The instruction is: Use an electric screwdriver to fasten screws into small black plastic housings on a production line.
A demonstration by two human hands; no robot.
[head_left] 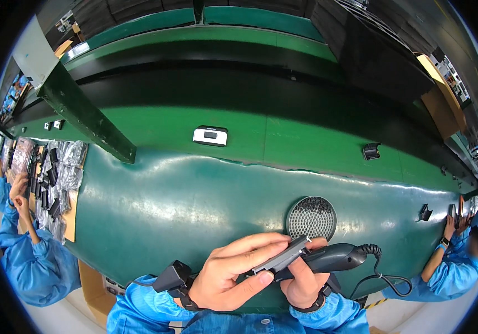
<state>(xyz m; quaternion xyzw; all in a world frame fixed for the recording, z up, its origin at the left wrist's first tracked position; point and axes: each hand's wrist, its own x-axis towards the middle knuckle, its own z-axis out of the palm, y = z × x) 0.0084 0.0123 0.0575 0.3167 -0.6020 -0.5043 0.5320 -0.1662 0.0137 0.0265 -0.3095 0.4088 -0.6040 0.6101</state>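
Observation:
My left hand [228,274] grips a slim grey-and-black plastic part [283,257] between thumb and fingers, with one long edge facing up. My right hand [305,284] is closed around a black electric screwdriver [333,258] with a coiled cord [374,255]. The screwdriver lies close against the part, and its tip is hidden behind the part and my left hand. Just beyond my hands stands a round dish [291,220] with a dimpled bottom. Small dark pieces, probably screws, fill its far side.
A white-and-black device [210,136] rests on the green conveyor belt [239,119], and a black part [371,151] lies farther right. Bagged parts [72,161] cover the left end of the table beside a co-worker [35,261]. Another person [450,267] works at right, near a black piece [425,212]. A green post [86,114] rises at left.

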